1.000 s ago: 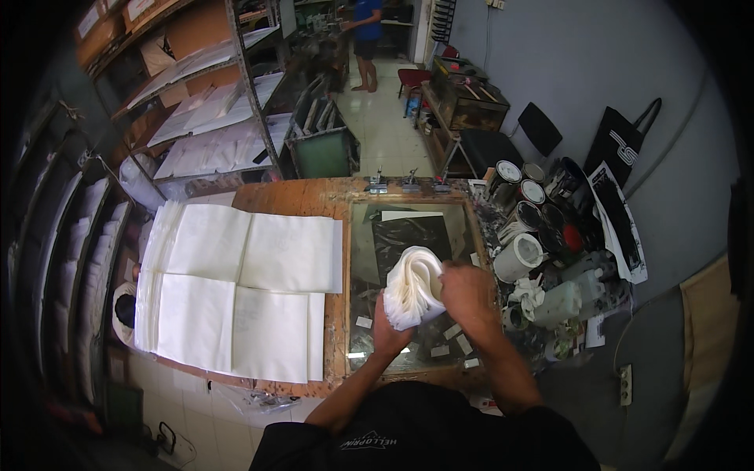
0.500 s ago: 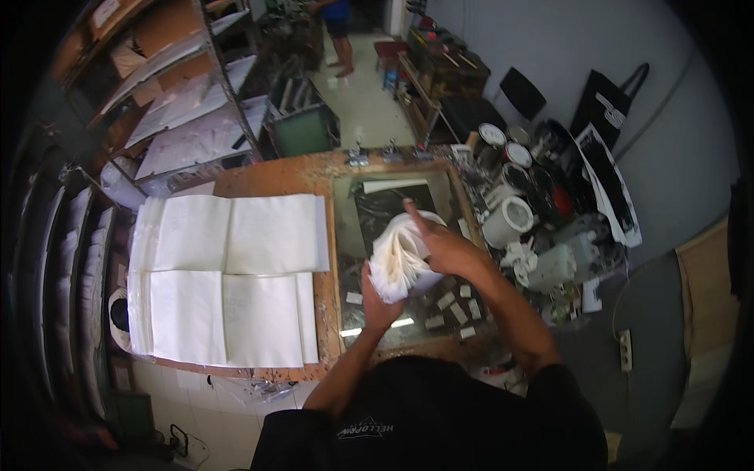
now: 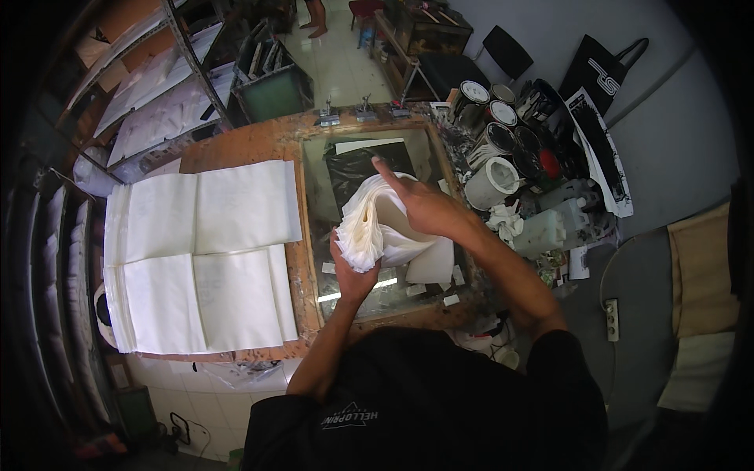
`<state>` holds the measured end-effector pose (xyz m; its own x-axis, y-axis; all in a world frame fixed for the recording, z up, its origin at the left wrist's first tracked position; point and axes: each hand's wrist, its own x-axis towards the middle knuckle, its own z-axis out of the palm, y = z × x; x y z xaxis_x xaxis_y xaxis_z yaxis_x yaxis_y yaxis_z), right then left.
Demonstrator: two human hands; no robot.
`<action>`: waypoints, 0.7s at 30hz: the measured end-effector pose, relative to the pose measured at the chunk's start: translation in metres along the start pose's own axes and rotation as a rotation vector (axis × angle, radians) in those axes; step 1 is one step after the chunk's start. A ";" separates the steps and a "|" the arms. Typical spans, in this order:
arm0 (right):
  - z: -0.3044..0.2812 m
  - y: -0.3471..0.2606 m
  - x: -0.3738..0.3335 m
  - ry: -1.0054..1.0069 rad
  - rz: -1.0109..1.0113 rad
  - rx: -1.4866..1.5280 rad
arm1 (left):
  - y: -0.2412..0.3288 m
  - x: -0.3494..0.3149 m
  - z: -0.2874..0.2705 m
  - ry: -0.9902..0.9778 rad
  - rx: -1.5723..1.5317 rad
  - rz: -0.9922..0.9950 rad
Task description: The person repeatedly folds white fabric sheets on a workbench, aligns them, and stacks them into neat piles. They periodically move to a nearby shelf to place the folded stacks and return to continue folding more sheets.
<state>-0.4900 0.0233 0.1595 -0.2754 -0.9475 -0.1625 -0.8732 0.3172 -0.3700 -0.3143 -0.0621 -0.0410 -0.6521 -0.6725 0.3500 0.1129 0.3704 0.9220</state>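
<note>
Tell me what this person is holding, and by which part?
A curled bundle of white sheets: the left hand grips it by its near left side; the right hand is at its right side, its grip unclear.

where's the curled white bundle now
In the head view, the curled white bundle is near the middle over the glass panel, between left hand and right hand, right of the white stacks.
</note>
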 end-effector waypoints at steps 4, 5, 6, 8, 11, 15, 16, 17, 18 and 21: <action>-0.005 0.003 -0.003 0.038 -0.044 -0.009 | -0.004 -0.003 0.002 0.012 0.008 -0.017; -0.006 0.006 -0.005 0.119 -0.113 0.014 | -0.006 -0.001 0.002 0.012 0.032 0.005; -0.011 0.009 -0.010 0.329 -0.132 0.093 | -0.009 0.002 0.000 0.013 0.056 0.027; -0.033 -0.005 -0.023 0.742 -0.159 0.257 | -0.015 0.000 -0.001 0.016 0.108 0.048; 0.012 -0.005 -0.018 0.314 -0.232 -0.318 | -0.020 -0.001 -0.002 -0.018 0.163 0.041; -0.004 -0.005 -0.017 0.567 -0.156 -0.127 | -0.024 0.000 0.003 -0.025 0.214 0.023; 0.003 0.000 -0.016 0.501 -0.134 -0.203 | -0.027 -0.001 0.002 -0.023 0.251 0.045; 0.013 0.005 -0.015 0.438 -0.108 -0.281 | -0.019 0.005 0.002 0.018 0.158 0.008; 0.020 0.009 -0.015 0.373 -0.080 -0.358 | -0.009 0.008 0.005 0.058 0.065 -0.029; 0.001 0.003 -0.028 0.484 0.228 -0.047 | 0.001 0.030 0.005 0.181 0.010 -0.114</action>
<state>-0.4851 0.0506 0.1618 -0.6047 -0.7681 0.2106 -0.7834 0.5259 -0.3313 -0.3369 -0.0788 -0.0307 -0.5146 -0.8144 0.2681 0.0381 0.2906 0.9561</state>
